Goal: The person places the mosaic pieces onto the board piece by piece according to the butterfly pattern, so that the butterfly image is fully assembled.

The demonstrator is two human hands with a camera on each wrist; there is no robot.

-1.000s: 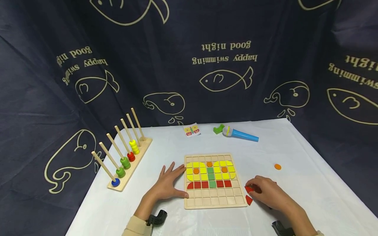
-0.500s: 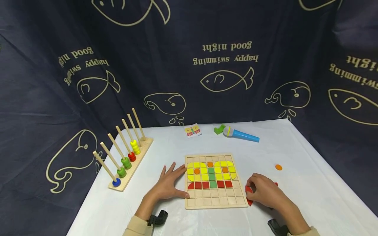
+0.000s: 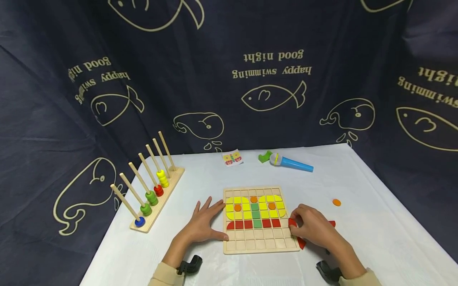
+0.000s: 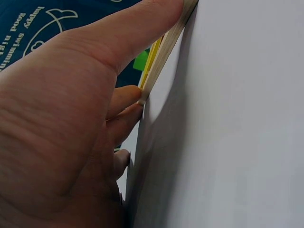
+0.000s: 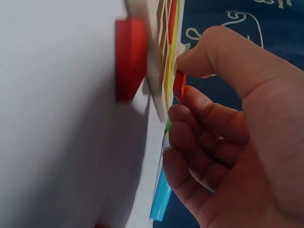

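Note:
A square wooden grid board [image 3: 261, 243] lies on the white table, with yellow, orange, green and red tiles set in its cells as a butterfly pattern. My left hand [image 3: 204, 224] rests at the board's left edge, fingers spread and thumb on its lower left side. Between thumb and index finger my right hand [image 3: 315, 226] pinches a red tile [image 5: 179, 83], over the board's right edge beside the row of red tiles. Another red tile [image 5: 130, 59] lies on the table near the board's lower right corner. A further red piece [image 3: 332, 223] shows partly behind the right hand.
A wooden peg stand [image 3: 161, 202] with coloured rings stands at the left. Along the back are a butterfly picture card [image 3: 232, 158], a green block [image 3: 264, 156] and a blue toy microphone [image 3: 295, 163]. An orange disc [image 3: 336, 202] lies to the right.
My right hand has picked up a red tile from beside the board and moved it left to the board's right edge. The left hand has stayed in place.

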